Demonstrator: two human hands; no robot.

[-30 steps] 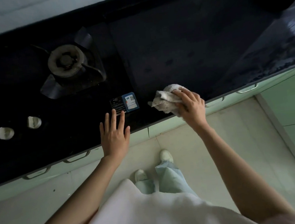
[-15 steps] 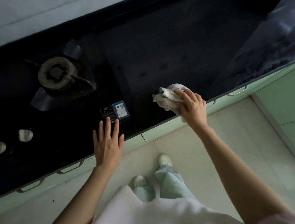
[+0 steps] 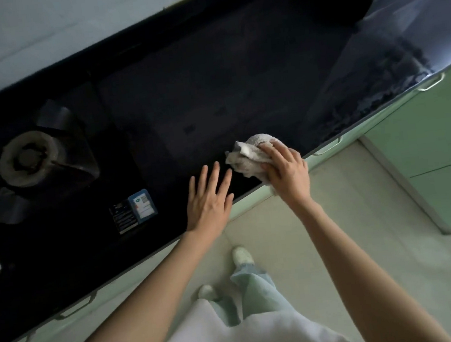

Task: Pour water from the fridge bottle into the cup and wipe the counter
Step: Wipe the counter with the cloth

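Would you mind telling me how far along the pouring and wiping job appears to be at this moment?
Pouring can't be judged: no bottle or cup is in view. In hand: the right hand presses a bunched white cloth on the dark counter near its front edge, while the left hand rests flat, fingers spread, beside it. Left: probably the far-right stretch, which shows a mottled sheen, possibly wet.
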